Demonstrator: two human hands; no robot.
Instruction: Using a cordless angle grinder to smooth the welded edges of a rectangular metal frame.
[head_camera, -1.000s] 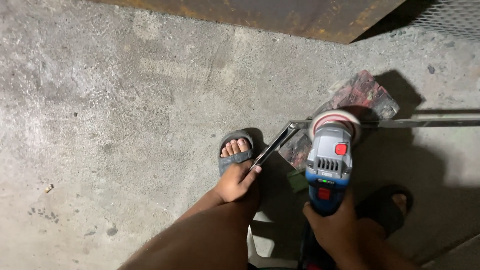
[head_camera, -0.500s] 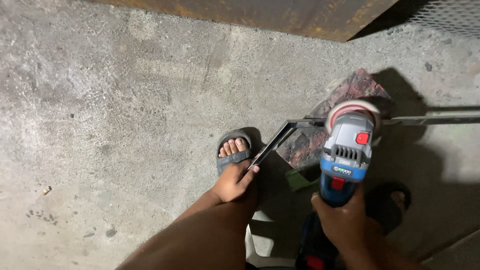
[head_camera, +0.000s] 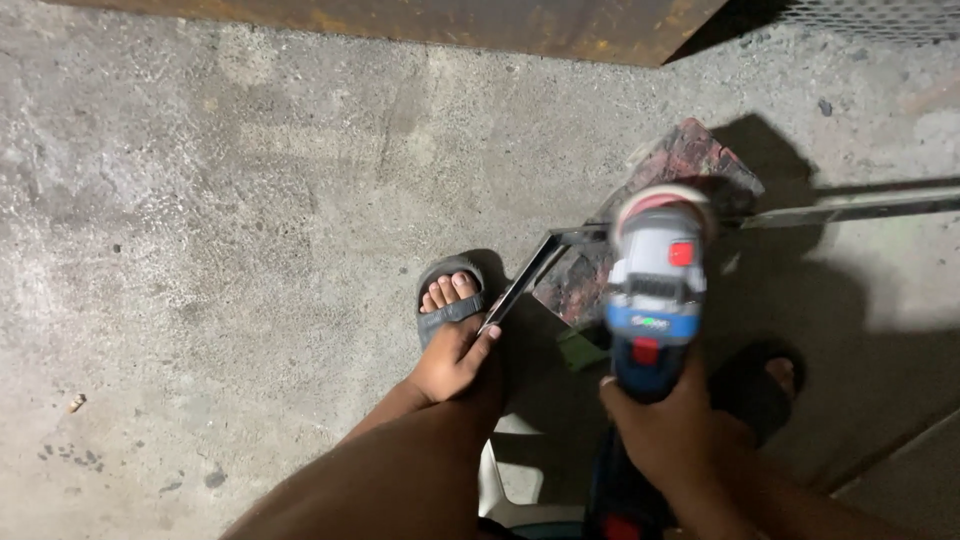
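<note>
With our left hand (head_camera: 452, 358) still closed on the lower end of the bent grey steel angle bar (head_camera: 530, 275), our right hand (head_camera: 665, 425), fist wrapped round the blue-and-grey angle grinder (head_camera: 650, 300), has shifted it rightward over the bar's corner on the reddish stone block (head_camera: 680, 165).

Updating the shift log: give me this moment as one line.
left hand: holding bent metal bar | right hand: gripping angle grinder, above brick | floor: concrete
</note>
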